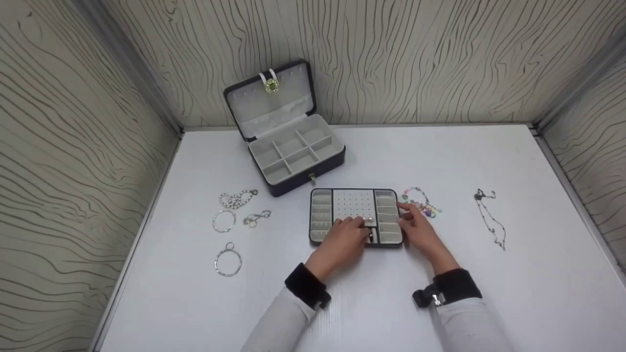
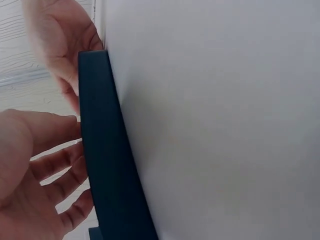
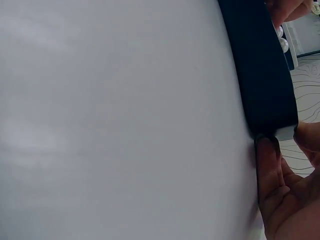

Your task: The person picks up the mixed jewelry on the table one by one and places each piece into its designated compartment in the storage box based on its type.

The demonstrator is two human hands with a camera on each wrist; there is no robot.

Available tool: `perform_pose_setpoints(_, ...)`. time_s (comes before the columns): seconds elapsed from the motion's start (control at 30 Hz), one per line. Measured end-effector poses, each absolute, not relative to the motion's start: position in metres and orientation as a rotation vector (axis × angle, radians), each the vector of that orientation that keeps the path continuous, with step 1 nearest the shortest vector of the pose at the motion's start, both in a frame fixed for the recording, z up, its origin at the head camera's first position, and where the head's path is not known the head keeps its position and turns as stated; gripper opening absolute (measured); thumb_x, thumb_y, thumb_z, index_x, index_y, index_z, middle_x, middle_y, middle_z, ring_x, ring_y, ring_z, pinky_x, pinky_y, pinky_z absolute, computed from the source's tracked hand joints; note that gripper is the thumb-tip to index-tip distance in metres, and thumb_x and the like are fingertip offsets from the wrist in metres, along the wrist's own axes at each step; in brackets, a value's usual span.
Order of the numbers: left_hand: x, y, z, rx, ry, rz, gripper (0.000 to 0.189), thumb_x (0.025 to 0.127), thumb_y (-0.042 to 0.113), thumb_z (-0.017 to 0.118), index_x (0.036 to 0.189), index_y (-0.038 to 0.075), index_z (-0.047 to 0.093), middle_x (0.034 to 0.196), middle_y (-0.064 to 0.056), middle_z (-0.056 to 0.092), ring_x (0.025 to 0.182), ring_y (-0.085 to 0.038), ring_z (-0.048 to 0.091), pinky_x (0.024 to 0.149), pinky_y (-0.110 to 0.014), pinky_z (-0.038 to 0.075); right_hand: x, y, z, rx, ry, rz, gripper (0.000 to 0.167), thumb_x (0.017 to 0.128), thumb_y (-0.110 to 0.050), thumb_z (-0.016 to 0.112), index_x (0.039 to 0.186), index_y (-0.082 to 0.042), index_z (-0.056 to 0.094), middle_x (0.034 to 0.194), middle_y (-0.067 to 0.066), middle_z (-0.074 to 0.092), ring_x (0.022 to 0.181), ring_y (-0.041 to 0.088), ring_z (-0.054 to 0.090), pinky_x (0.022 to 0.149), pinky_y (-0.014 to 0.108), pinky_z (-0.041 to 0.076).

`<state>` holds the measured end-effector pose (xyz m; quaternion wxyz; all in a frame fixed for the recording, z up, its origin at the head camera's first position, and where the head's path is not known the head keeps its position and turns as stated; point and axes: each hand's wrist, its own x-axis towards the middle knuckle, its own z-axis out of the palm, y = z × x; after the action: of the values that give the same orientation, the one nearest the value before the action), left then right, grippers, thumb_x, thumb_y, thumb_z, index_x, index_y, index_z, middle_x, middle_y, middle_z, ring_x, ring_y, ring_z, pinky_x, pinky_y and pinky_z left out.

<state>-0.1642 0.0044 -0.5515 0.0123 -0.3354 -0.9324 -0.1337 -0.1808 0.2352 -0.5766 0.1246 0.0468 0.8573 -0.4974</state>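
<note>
Jewelry tray point(image 1: 353, 203): dark-rimmed, pale inside, 2 compartment columns point(image 1: 388, 218).

This is a booth-like workstation: wood-grain-patterned panels point(image 1: 391, 58) wall in a plain white tabletop point(image 1: 415, 156) on three sides, with grey metal corner posts point(image 1: 129, 63). The wider building cannot be told.

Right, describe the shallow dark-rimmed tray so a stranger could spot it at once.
On the white tabletop, find the open, dark, pale-lined jewellery box. The shallow, dark-rimmed rectangular tray lies just in front of it. Unlike the six-compartment box, it has a pale central panel dotted in neat rows.
</note>
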Motion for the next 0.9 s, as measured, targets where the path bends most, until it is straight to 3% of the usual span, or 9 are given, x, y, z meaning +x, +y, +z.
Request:
perform_pose_setpoints(0.33, -0.165, -0.056, -0.537, -0.906, -2.854, -0.695, 0.023, 0.087, 0.011, 0.073, 0.11, 0.009, 0.073, 0.103, -0.005, 0.064, 0.093, -0.02, 0.061, 0.084, -0.035, 0.051, -0.181, 0.235, -0.577, 0.131, 2.512, -1.415, 0.047, 0.105, -0.012, 0.043, 0.151, -0.013, 0.035, 0.128, 0.021, 0.049, 0.112, 0.034, 0.049, 0.093, 0.046, 0.04)
perform_pose_setpoints(0.6, -0.16, -0.136, -0.533, -0.525, -2.95, -0.768, 0.035, 0.079, 0.003, 0.077, 0.113, 0.004, 0.071, 0.107, -0.011, 0.065, 0.096, -0.029, 0.064, 0.085, -0.043, 0.052, -0.18, 0.235, -0.578, 0.119, 2.511, -1.419, 0.047, 0.104, -0.013, 0.044, 0.151, -0.012, 0.035, 0.128, 0.021, 0.05, 0.113, 0.034, 0.049, 0.094, 0.046, 0.041)
perform_pose_setpoints(0.9, -0.158, -0.201, -0.544, -0.085, -3.056, -0.683, 0.024, 0.083, 0.006, 0.074, 0.107, 0.003, 0.072, 0.095, -0.01, 0.067, 0.085, -0.029, 0.066, 0.074, -0.044, 0.053, -0.181, 0.237, -0.578, 0.087, 2.531, -1.412, 0.047, 0.104, -0.012, 0.044, 0.15, -0.011, 0.035, 0.126, 0.022, 0.05, 0.112, 0.035, 0.05, 0.093, 0.048, 0.04)
